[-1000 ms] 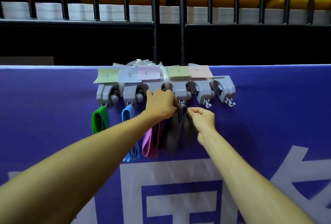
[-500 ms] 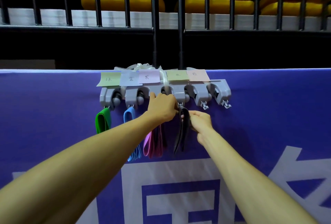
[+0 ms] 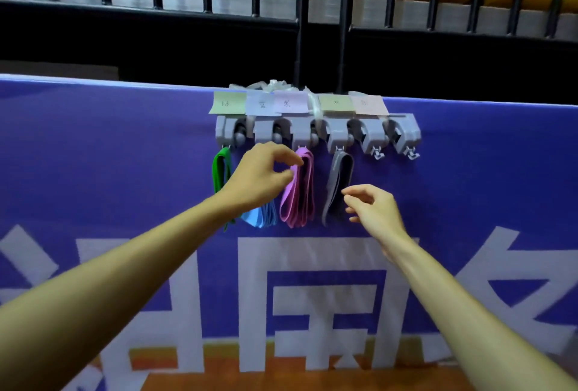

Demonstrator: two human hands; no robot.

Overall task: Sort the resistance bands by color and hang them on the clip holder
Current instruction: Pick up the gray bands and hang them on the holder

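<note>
Both hands have dropped off the grey looped band [image 3: 339, 184]; empty, loosely spread right hand [image 3: 373, 212] hangs nearest, lower-right of its vertical length.

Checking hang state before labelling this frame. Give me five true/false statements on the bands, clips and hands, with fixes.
1. The grey resistance band hangs from the fourth clip of the grey plastic clip holder. True.
2. The right hand grips the grey band. False: it is open, just beside it.
3. The two rightmost clips are empty. True.
4. The green resistance band hangs on the rightmost clip. False: leftmost clip.
5. The left hand covers the upper part of the light blue resistance band. True.
</note>
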